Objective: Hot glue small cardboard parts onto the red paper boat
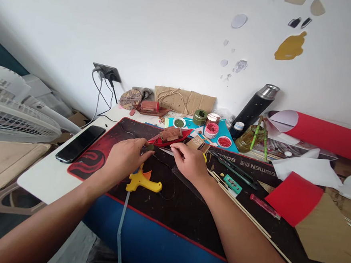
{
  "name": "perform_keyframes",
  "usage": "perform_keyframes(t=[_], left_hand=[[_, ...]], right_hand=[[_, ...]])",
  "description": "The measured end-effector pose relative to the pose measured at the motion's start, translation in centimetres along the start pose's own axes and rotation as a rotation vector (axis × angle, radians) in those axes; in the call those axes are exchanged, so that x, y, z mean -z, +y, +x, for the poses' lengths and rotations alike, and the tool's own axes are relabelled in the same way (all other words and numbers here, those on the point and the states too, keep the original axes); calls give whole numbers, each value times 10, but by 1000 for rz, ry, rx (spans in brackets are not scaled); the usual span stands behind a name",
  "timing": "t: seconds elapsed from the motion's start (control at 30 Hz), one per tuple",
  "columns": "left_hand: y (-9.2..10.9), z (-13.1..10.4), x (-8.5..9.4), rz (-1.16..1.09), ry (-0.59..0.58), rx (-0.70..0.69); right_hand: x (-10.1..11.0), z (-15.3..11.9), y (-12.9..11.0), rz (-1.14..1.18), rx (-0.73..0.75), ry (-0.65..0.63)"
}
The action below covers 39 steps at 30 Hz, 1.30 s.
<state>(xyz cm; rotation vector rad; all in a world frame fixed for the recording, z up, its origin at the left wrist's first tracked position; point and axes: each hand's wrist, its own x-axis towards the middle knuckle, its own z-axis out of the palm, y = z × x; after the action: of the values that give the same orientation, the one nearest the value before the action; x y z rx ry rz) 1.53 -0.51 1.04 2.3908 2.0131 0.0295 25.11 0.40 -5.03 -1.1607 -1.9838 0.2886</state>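
Note:
My left hand (128, 156) pinches a small dark green piece (150, 147) between thumb and fingertips. To its right, my right hand (190, 160) has its fingers closed together; what they hold, if anything, is too small to make out. Just beyond both hands sits a red model boat (171, 136) with a brown cabin. A yellow glue gun (143, 182) lies on the black mat (169, 223) below my left hand, with a glue stick end trailing toward me.
Paint jars (211, 130) stand behind the boat, near a second model boat (150, 107). A phone (81, 144) lies at left. Thin sticks (253, 219), a green cutter (235, 169) and red paper (295, 198) lie at right, before a black flask (253, 107).

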Motion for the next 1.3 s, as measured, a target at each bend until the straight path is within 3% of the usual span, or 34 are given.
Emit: perform_keyframes(t=[0.27, 0.47, 0.63, 0.9, 1.13, 1.3], left_hand=[[-4, -1, 3, -42, 25, 27], [-34, -7, 8, -373, 107, 125], [-55, -13, 2, -686, 157, 139], [-66, -17, -5, -817, 165, 142], [-71, -20, -9, -930, 154, 112], [-75, -25, -8, -946, 150, 100]], right_hand=[[1, 0, -6, 12, -2, -26], [10, 1, -36, 139, 37, -95], [18, -1, -69, 175, 86, -244], [29, -11, -101, -188, 172, -581], [9, -15, -112, -358, 129, -690], [-3, -17, -112, -342, 78, -699]])
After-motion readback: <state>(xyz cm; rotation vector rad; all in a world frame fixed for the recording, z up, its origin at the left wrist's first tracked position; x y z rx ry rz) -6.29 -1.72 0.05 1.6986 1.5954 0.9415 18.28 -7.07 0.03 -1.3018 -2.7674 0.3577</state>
